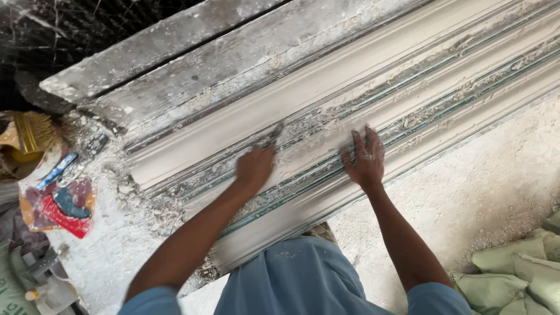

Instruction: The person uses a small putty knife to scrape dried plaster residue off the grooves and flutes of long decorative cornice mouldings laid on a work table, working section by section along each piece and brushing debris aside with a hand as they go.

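A long white plaster moulding with several ridges and grooves lies diagonally across the view, dusty and crumbly in its grooves. My left hand is closed around a small dark scraping tool, whose tip rests in a groove of the moulding. My right hand lies flat with fingers spread on the lower ridges of the moulding, holding nothing. Plaster crumbs sit in the grooves between the two hands.
A dusty white floor lies to the right. Green sacks are piled at the lower right. At the left lie a colourful wrapper, a yellow brush and scattered plaster debris. Dark marble shows at the top left.
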